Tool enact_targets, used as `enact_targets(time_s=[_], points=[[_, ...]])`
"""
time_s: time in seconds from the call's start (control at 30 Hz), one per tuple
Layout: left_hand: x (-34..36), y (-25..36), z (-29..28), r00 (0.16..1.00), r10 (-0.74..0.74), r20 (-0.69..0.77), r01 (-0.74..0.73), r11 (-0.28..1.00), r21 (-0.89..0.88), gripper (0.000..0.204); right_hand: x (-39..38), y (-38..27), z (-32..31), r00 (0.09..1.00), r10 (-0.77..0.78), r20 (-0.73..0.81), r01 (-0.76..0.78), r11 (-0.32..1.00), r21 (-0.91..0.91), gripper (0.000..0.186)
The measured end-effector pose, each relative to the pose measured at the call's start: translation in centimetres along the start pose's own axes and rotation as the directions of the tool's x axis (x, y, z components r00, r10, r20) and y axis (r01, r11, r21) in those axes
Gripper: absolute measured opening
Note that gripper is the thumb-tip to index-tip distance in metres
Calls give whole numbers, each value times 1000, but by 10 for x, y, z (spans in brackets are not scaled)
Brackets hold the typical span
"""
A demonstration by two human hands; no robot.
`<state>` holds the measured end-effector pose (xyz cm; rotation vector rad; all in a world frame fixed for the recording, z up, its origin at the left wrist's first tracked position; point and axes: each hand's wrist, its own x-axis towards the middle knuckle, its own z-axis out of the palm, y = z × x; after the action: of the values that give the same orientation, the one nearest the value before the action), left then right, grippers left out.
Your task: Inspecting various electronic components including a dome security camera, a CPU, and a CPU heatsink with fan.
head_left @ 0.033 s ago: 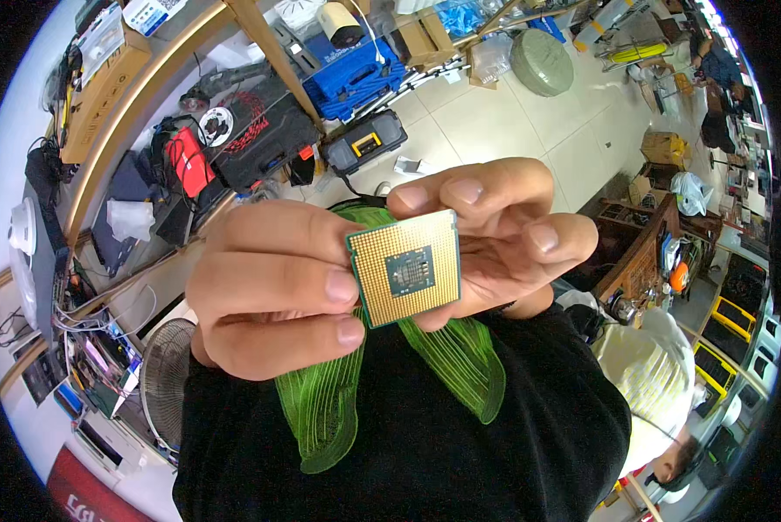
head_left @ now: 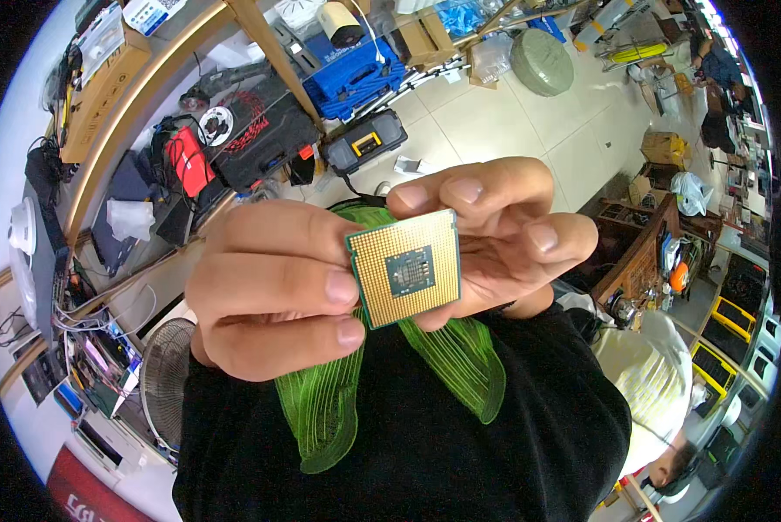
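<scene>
Left hand [head_left: 264, 291] is clamping a square processor chip [head_left: 405, 271] along its left edge, two fingertips showing at the rim and the thumb hidden from view. Chip is sitting in mid-air before the chest, slightly tilted, its gold contact face turning up toward the wearer's eyes. Right hand [head_left: 512, 248] is cupping behind the chip's right side, fingers curling apart; whether it is pressing on the chip, cannot tell. Judgement: the edge hold is probably keeping skin off the contacts and leaving the whole face readable, while the cupped palm may be backing the piece. Nearer the body, green striped fabric [head_left: 321, 413] is hanging in two flaps over a black shirt [head_left: 408, 426]. To the left a round fan [head_left: 166, 374] is standing, apparently aimed at the seat. Farther off, a dark toolbox [head_left: 366, 143] is resting on the tiled floor [head_left: 469, 130] beside a blue case [head_left: 356, 83], likely being parked out of the way. To the right, another person [head_left: 647, 374] is bending close by.
</scene>
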<state>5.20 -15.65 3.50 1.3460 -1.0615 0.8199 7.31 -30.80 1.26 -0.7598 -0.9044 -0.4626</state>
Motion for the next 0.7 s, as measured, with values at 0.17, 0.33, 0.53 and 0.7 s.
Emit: enact_targets(time_s=[0.17,0.33,0.53,0.7], points=[[5,4,-5,998,-39,42,39,999,-16,27,-2,1,2,1000,-10,-10,10,1000,-10,53],[7,3,-6,996,-36,82,37,999,-2,27,2,-2,3,1000,-5,-4,5,1000,27,49],[10,5,0,999,-38,14,37,999,5,26,3,-4,2,999,30,9,-30,999,-39,35],[12,1,-1,999,-14,42,14,1000,2,27,6,-1,0,1000,9,22,-6,993,-114,33]])
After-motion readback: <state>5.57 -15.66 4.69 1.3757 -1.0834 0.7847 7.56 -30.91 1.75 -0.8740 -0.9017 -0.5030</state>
